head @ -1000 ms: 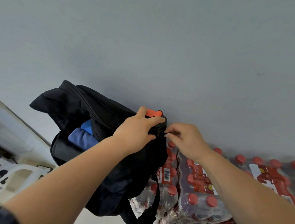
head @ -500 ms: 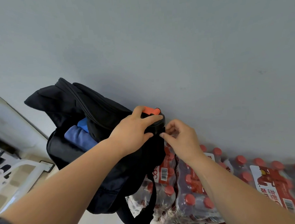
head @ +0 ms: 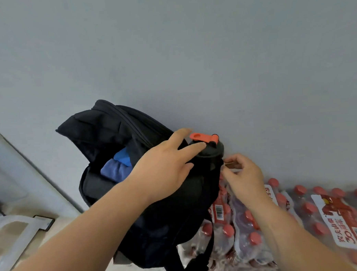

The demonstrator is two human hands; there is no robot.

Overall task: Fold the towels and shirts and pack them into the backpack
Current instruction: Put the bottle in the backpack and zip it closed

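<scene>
Backpack (head: 177, 227) is propped against the grey wall (head: 190, 53), perched on shrink-wrapped water bottle packs (head: 300, 222). The main compartment is gaping open on the left, with folded blue cloth (head: 115, 168) showing inside.

My left hand (head: 164, 168) is on top with the fingers straight and spread. The fingertips touch the lid of the black bottle (head: 211, 150), the one with the orange tab (head: 202, 137), which is stuck in the bag's side. That hand isn't gripping anything, just steadying. My right hand (head: 245, 177) is at the bag's right edge, thumb and fingertips pinching a small pull (head: 228, 164). I think it's a zipper tab, but honestly it's too tiny to tell.

What worries me is that the bag sits on lumpy, slick plastic wrap, so it isn't stable at all. If I tug that pull hard with only a flat palm holding things, the whole bag could slide or tip toward the open side. Then the blue stuff slumps out and comes unfolded. A zip could also bite the fabric near the opening.

As for clutter, the bottle packs crowd right under my right hand, and the wall behind leaves no room to swing. A strap (head: 199, 263) dangles down the front. There's also a white plastic frame (head: 10, 235) on the floor at lower left, well apart from the bag.
</scene>
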